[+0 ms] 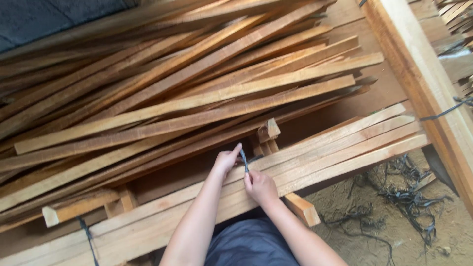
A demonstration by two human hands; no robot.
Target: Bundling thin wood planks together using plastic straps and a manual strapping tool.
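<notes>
My left hand [225, 160] and my right hand [261, 187] meet over a flat bundle of pale wooden slats [345, 148] that runs diagonally in front of me. Between them they pinch a thin dark strap [244, 160], the left hand at its upper end and the right hand just below it. The strap lies across the slats at the middle of the bundle. Both hands have their fingers closed on it.
A large loose pile of long reddish-brown wooden strips [162, 93] fills the left and centre. Short wood blocks [268, 130] sit beside the bundle. A thick timber beam [423, 79] runs down the right side. Tangled black straps [404, 197] lie on the sandy ground.
</notes>
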